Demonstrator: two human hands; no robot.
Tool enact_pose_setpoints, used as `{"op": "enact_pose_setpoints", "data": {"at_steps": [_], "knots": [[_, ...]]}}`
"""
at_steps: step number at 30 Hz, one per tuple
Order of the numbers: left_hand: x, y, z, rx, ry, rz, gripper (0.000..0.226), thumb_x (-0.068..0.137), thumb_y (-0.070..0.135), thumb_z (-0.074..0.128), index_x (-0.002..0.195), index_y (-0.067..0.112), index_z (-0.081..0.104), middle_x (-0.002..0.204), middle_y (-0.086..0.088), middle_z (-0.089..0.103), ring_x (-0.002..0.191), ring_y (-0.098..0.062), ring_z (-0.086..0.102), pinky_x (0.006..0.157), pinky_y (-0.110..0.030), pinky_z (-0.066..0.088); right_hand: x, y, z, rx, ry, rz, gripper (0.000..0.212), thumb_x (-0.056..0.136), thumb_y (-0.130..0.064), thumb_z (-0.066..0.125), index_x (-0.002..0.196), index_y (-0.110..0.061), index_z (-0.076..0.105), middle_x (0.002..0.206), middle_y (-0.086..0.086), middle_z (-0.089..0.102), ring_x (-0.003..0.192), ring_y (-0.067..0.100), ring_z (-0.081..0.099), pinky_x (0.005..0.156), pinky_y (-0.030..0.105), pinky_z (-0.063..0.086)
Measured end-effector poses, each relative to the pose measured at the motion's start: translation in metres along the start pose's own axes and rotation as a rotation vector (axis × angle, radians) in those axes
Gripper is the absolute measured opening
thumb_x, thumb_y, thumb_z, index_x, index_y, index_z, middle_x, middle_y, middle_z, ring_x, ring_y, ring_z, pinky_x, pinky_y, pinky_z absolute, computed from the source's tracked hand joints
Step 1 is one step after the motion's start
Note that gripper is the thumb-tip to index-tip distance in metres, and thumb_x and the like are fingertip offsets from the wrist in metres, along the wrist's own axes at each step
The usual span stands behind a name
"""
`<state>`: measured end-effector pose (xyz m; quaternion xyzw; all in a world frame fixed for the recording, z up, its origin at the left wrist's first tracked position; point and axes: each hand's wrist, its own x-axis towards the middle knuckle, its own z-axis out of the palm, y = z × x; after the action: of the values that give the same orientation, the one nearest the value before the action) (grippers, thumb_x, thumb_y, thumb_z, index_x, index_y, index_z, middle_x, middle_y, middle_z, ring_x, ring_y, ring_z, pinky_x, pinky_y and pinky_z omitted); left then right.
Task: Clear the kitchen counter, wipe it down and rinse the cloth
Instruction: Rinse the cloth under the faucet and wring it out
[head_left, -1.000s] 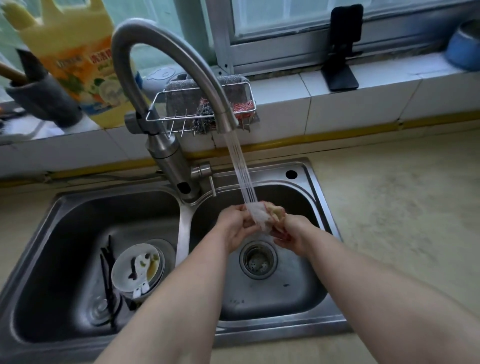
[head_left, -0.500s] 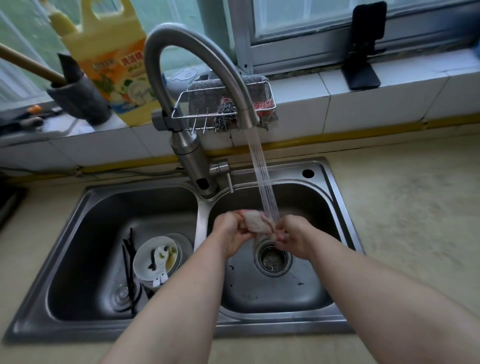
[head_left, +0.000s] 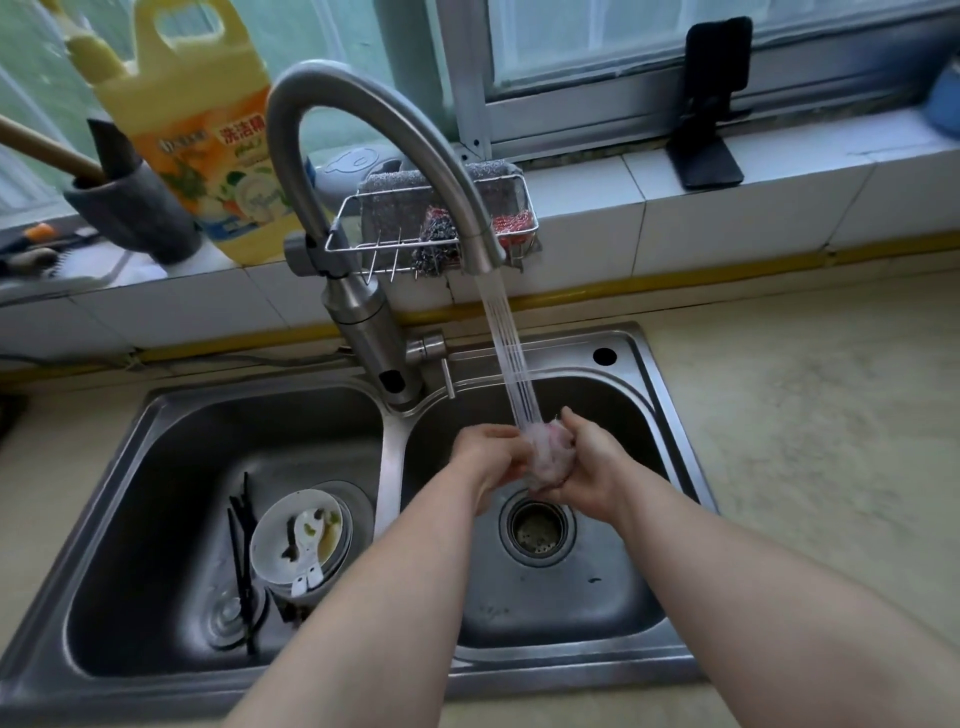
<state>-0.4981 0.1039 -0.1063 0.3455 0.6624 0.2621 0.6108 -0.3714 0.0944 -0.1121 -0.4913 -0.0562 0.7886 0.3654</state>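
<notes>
A small pale pinkish cloth is bunched up between both hands, over the right basin of the steel double sink. My left hand grips its left side and my right hand cups it from the right. Water runs from the curved steel faucet straight onto the cloth. The drain lies just below the hands. Beige counter stretches to the right of the sink.
The left basin holds a white bowl with a spoon, black chopsticks and a glass lid. A wire rack with scourers hangs behind the faucet. A yellow detergent jug, a grey holder and a black phone stand sit on the sill.
The hands have kept working the cloth under the stream; it is now balled tighter and cupped more in my right hand. The view has shifted slightly.
</notes>
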Motion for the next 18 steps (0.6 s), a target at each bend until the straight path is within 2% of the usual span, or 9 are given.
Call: {"op": "enact_pose_setpoints", "data": {"at_steps": [2, 3, 4, 5, 6, 8, 10, 14, 18], "knots": [[-0.011, 0.008, 0.006, 0.071, -0.196, -0.014, 0.019, 0.09, 0.01, 0.063, 0.108, 0.005, 0.067, 0.091, -0.011, 0.069, 0.076, -0.017, 0.065, 0.061, -0.023, 0.055, 0.005, 0.003, -0.002, -0.109, -0.011, -0.006, 0.04, 0.098, -0.04, 0.043, 0.123, -0.014, 0.057, 0.12, 0.02, 0.062, 0.113, 0.038, 0.058, 0.103, 0.054, 0.041], [-0.012, 0.009, 0.006, 0.1, -0.209, -0.032, 0.014, 0.091, 0.008, 0.059, 0.102, 0.006, 0.068, 0.085, -0.01, 0.068, 0.07, -0.015, 0.063, 0.056, -0.022, 0.052, 0.009, 0.005, 0.0, -0.108, 0.023, -0.032, 0.036, 0.096, -0.034, 0.049, 0.125, -0.015, 0.057, 0.112, 0.018, 0.066, 0.101, 0.034, 0.064, 0.094, 0.051, 0.049], [-0.008, 0.01, 0.003, 0.116, -0.141, -0.042, 0.013, 0.091, 0.004, 0.056, 0.093, 0.008, 0.068, 0.078, -0.008, 0.067, 0.06, -0.013, 0.059, 0.049, -0.021, 0.047, 0.013, 0.008, 0.003, -0.093, 0.07, -0.06, 0.031, 0.095, -0.028, 0.054, 0.122, -0.014, 0.058, 0.102, 0.015, 0.068, 0.083, 0.027, 0.066, 0.082, 0.042, 0.054], [-0.001, 0.009, 0.0, 0.118, -0.012, -0.05, 0.017, 0.089, 0.002, 0.053, 0.086, 0.009, 0.068, 0.074, -0.008, 0.065, 0.053, -0.013, 0.053, 0.043, -0.02, 0.04, 0.015, 0.01, 0.006, -0.089, 0.114, -0.083, 0.025, 0.092, -0.023, 0.057, 0.115, -0.012, 0.061, 0.092, 0.013, 0.067, 0.067, 0.022, 0.063, 0.069, 0.033, 0.052], [0.006, 0.008, -0.006, 0.108, 0.139, -0.061, 0.019, 0.087, 0.002, 0.049, 0.082, 0.006, 0.068, 0.071, -0.009, 0.063, 0.048, -0.014, 0.048, 0.041, -0.019, 0.034, 0.016, 0.011, 0.009, -0.104, 0.147, -0.092, 0.019, 0.09, -0.02, 0.06, 0.107, -0.012, 0.063, 0.084, 0.012, 0.064, 0.057, 0.018, 0.057, 0.059, 0.029, 0.046], [0.016, 0.006, -0.023, 0.119, 0.364, -0.049, 0.023, 0.084, 0.004, 0.044, 0.078, 0.001, 0.066, 0.065, -0.01, 0.059, 0.044, -0.018, 0.044, 0.043, -0.017, 0.031, 0.016, 0.012, 0.009, -0.162, 0.188, -0.096, 0.019, 0.087, -0.016, 0.063, 0.104, -0.008, 0.065, 0.065, 0.007, 0.06, 0.043, 0.012, 0.046, 0.046, 0.024, 0.037], [0.016, 0.003, -0.035, 0.177, 0.382, -0.08, 0.026, 0.085, 0.006, 0.043, 0.066, 0.005, 0.061, 0.059, -0.009, 0.056, 0.044, -0.02, 0.042, 0.046, -0.019, 0.03, 0.018, 0.009, 0.009, -0.156, 0.202, -0.09, 0.02, 0.089, -0.01, 0.058, 0.107, -0.002, 0.063, 0.057, 0.006, 0.055, 0.035, 0.01, 0.041, 0.035, 0.02, 0.034], [0.015, -0.001, -0.038, 0.186, 0.318, -0.106, 0.03, 0.095, 0.005, 0.038, 0.07, 0.012, 0.052, 0.07, -0.007, 0.059, 0.047, -0.016, 0.042, 0.047, -0.02, 0.027, 0.018, 0.002, 0.016, -0.116, 0.212, -0.066, 0.024, 0.099, -0.011, 0.044, 0.114, 0.003, 0.056, 0.065, 0.011, 0.056, 0.036, 0.009, 0.046, 0.029, 0.016, 0.034], [0.017, -0.009, -0.03, 0.199, 0.246, -0.133, 0.024, 0.097, 0.006, 0.033, 0.081, 0.016, 0.048, 0.073, -0.003, 0.059, 0.051, -0.012, 0.047, 0.048, -0.021, 0.03, 0.018, 0.003, 0.017, -0.243, 0.266, -0.064, 0.04, 0.103, -0.028, 0.03, 0.114, -0.004, 0.06, 0.065, 0.005, 0.053, 0.04, 0.007, 0.039, 0.037, 0.018, 0.028]]}}
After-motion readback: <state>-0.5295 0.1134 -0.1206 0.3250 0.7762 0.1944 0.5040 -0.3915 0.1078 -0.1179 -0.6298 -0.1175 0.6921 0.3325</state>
